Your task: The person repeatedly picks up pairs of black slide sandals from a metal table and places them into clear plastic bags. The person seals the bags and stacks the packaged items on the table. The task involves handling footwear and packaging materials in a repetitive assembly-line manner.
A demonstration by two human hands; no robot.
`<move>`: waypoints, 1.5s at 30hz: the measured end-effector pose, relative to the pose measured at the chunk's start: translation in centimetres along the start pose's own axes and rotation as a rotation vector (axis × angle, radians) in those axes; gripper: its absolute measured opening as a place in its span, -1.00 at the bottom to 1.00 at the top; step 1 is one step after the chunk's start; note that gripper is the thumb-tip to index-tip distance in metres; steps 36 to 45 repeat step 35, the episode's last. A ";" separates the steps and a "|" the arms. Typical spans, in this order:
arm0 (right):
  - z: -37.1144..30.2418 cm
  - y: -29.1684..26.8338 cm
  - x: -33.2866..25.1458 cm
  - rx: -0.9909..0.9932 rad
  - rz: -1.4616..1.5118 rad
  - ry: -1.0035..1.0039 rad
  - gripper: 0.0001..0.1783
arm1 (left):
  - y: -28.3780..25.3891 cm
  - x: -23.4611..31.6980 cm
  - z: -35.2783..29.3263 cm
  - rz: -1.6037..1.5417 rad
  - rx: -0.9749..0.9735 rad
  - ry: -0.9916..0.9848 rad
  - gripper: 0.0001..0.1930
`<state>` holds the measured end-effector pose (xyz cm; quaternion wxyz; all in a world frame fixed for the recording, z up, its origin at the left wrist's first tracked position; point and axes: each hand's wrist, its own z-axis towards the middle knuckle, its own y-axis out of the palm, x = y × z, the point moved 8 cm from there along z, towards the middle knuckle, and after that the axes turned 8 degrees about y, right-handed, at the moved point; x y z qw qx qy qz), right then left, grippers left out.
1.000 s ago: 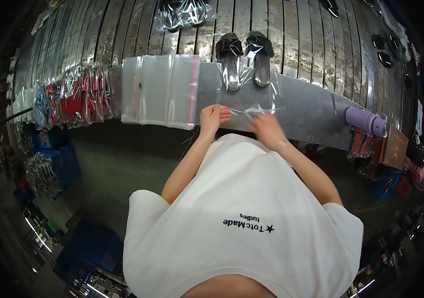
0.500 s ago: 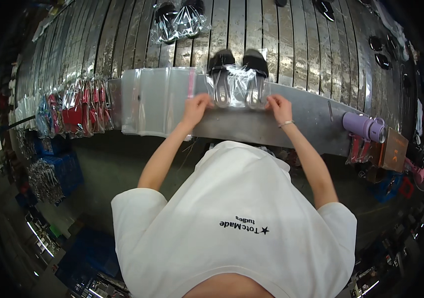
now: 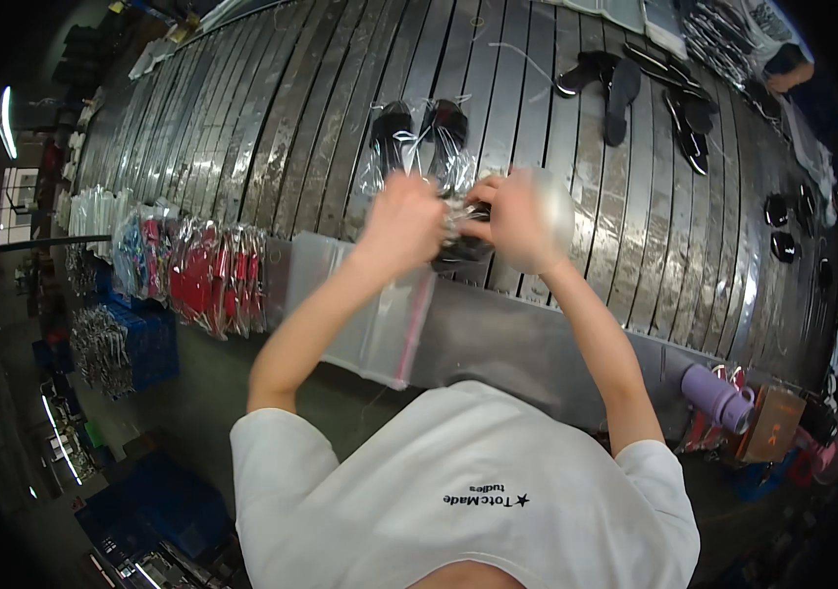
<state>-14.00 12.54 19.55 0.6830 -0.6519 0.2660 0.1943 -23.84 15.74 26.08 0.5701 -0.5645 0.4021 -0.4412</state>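
My left hand (image 3: 405, 224) and my right hand (image 3: 520, 218) meet over dark sandals (image 3: 462, 257) in a clear plastic bag, at the near edge of the slatted table. Both hands are closed, with bent fingers at the bag, and they cover most of the pair. Some motion blur smears them. Against the outer side of my right hand is a pale, round, blurred shape (image 3: 558, 218) that I cannot make out. Just beyond my hands lies another pair of dark sandals (image 3: 392, 137) in clear plastic.
Clear plastic bags (image 3: 360, 319) with a pink edge lie on the metal ledge (image 3: 497, 339). Red packets (image 3: 218, 280) hang at left. A purple bottle (image 3: 716, 398) and a brown box (image 3: 768, 424) stand at right. Loose black sandals (image 3: 621, 98) lie far right on the slats (image 3: 321, 118).
My hands have left the bag's near corners and come together over the sandals. The pair has moved forward off the ledge onto the slats. The whole view has shifted and tilted.
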 end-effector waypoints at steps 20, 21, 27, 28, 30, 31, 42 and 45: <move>6.8 -6.8 42.7 0.571 -0.014 1.252 -0.41 | 17.1 -16.5 7.5 -0.212 0.332 -0.397 -0.42; 6.2 -6.4 43.3 0.651 0.486 1.091 -0.50 | 16.3 -15.1 7.7 -0.259 0.383 -0.372 -0.44; 0.1 -7.9 22.5 0.208 1.627 0.428 -0.42 | 12.2 -8.0 6.0 -1.096 0.611 -0.436 -0.48; -2.0 -8.7 19.3 0.159 1.560 0.423 -0.38 | 12.3 -6.8 5.3 -1.328 0.662 -0.441 -0.46; -7.4 -8.8 14.9 0.057 1.601 0.387 -0.38 | 10.1 -3.5 4.2 -1.490 0.640 -0.347 -0.36; -9.8 -8.4 13.5 -0.039 1.602 0.377 -0.38 | 10.4 -2.1 3.3 -1.568 0.625 -0.384 -0.35; -17.1 -8.0 10.5 -0.003 1.540 0.474 -0.41 | 12.1 2.6 -2.8 -2.051 0.499 -0.459 -0.25; -17.1 -8.0 10.5 -0.003 1.540 0.474 -0.41 | 12.1 2.6 -2.8 -2.051 0.499 -0.459 -0.25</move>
